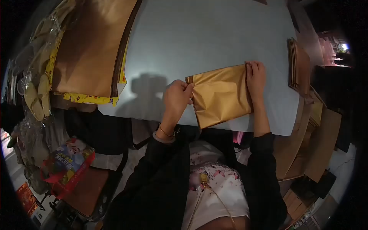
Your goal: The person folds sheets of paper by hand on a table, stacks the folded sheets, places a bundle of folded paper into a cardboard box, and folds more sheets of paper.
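A shiny gold folded sheet or pouch [220, 96] lies tilted near the front edge of the pale table [214, 38]. My left hand [177, 96] pinches its upper left corner between thumb and fingers, where a darker folded edge shows. At the opposite side, my right hand [256, 80] grips the upper right corner, with the fingers bent over the edge. The gold surface is creased between the two hands. Whatever is inside or under it is hidden.
A large brown stack [90, 50] on yellow printed wrapping covers the table's left end. Brown folded pieces [299, 65] stand at the right edge. An open cardboard box [320, 142] is below right. A chair [86, 191] with a colourful bag [71, 159] stands lower left, beneath hanging slippers [35, 99].
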A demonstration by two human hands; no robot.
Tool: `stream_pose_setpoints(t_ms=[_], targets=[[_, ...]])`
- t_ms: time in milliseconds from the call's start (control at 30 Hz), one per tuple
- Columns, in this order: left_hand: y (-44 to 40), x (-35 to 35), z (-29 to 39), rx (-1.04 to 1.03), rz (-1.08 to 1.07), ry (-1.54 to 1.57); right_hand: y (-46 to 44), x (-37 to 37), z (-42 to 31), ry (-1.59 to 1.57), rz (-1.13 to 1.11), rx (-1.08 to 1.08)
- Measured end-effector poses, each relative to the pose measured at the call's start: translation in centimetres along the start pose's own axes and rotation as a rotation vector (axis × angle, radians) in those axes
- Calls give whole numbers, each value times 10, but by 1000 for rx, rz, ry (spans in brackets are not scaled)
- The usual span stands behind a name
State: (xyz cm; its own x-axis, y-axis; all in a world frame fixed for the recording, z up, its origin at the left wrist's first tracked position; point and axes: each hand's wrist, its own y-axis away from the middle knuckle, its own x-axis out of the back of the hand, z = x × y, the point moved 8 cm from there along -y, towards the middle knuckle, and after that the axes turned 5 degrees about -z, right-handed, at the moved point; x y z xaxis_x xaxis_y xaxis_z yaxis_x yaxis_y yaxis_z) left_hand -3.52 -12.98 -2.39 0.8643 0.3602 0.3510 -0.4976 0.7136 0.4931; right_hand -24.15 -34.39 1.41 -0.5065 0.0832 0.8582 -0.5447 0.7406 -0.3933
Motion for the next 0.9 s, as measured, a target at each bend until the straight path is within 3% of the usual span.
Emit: stream_pose_setpoints(t_ms=[433,533,700,900], targets=[[3,-1,-2,-54,48,54,2,1,-4,32,30,61],[12,5,12,-330,174,-206,2,-2,1,27,-5,22],[11,5,5,-215,141,-51,0,-3,0,-4,-11,44],[11,2,7,-231,172,-37,1,0,-4,37,26,53]])
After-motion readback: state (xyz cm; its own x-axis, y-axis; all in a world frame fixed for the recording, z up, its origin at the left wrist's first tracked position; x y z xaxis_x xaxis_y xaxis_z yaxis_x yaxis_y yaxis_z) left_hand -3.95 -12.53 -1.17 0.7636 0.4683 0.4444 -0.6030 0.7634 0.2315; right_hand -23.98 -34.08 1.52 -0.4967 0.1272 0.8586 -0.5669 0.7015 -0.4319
